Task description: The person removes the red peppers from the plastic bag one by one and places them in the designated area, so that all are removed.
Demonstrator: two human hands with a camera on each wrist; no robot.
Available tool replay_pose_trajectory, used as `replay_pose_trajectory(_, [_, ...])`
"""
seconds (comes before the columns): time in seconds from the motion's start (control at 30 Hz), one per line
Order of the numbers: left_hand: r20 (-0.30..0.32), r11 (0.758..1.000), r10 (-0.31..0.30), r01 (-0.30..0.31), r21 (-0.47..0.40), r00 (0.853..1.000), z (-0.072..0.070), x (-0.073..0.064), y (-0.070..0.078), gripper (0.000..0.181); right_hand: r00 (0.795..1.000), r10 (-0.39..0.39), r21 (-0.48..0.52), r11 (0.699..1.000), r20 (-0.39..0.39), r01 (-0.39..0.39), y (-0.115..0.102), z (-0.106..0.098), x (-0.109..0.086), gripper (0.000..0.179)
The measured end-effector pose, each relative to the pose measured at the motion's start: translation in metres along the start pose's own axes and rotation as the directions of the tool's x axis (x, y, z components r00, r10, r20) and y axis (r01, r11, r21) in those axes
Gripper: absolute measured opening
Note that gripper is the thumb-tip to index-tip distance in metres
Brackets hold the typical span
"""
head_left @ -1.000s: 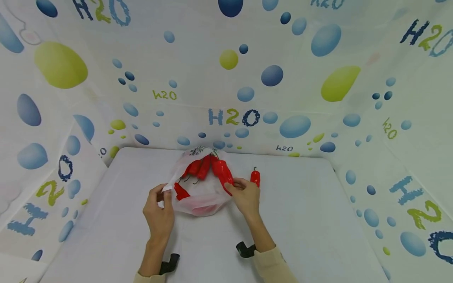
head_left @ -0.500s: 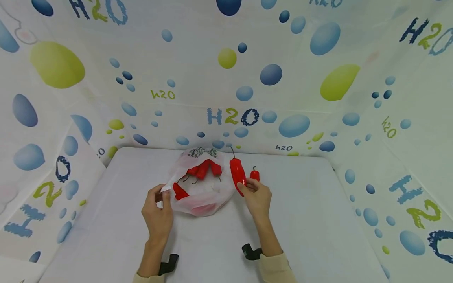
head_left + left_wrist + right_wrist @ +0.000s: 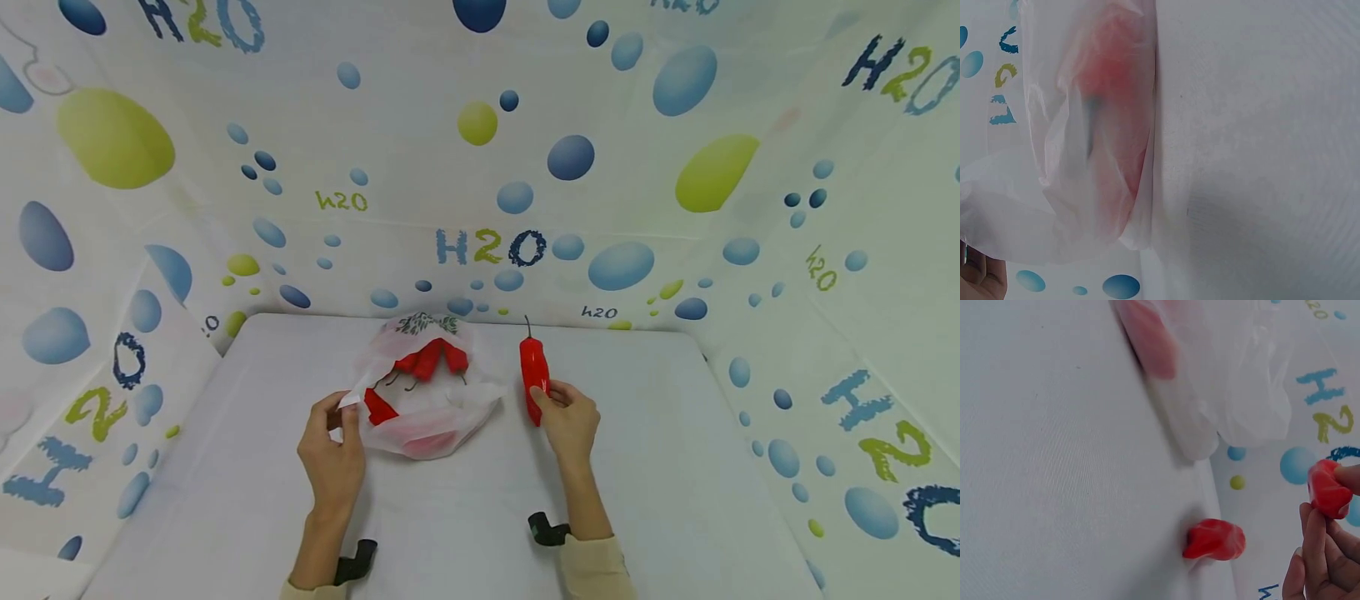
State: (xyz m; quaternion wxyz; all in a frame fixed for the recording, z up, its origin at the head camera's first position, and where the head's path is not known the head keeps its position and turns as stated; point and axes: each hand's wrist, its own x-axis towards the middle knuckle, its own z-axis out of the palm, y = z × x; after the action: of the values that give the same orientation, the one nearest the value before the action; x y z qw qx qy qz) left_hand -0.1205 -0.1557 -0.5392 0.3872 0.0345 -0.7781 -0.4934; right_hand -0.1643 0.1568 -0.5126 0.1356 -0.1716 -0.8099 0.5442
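The person's right hand had its grip closed in a pinch around the lower part of a long red chili pepper, thumb on the near face, with the thin dark stem pointing away from the person. That pepper was raised off the bench and well clear of the plastic bag, on the bag's right. In the right wrist view, a loose red pepper lay on the bench, near the held one and apart from the bag.

The left hand kept its grip on the bag, pinching the white edge of its mouth between thumb and fingers. The bag was thin, translucent and wide-mouthed, with a dark leafy print on its far side. Just inside, three red peppers sat side by side, stems toward the person; another red pepper lay near the left hand. More red showed blurred through the plastic.

Black camera mounts stuck out from both wrists, beside cream sleeves. A white curtain printed with blue and green bubbles and "H2O" lettering surrounded the bench.
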Motion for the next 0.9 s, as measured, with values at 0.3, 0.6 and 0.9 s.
replay_pose_trajectory(0.3, [0.007, 1.000, 0.007, -0.007, 0.007, 1.000, 0.000, 0.000, -0.001, 0.026, 1.000, 0.008, -0.011, 1.000, -0.029, -0.009, 0.019, -0.005, 0.008, 0.034])
replay_pose_trajectory(0.6, [0.010, 1.000, 0.015, -0.015, 0.003, 1.000, 0.000, 0.000, -0.003, 0.026, 0.998, 0.034, -0.019, 0.999, -0.054, -0.035, 0.036, -0.007, 0.014, 0.034])
replay_pose_trajectory(0.9, [0.025, 1.000, 0.003, -0.004, 0.013, 1.000, -0.001, 0.000, 0.001, 0.026, 0.996, 0.059, -0.052, 0.997, -0.072, -0.063, 0.051, -0.006, 0.020, 0.035])
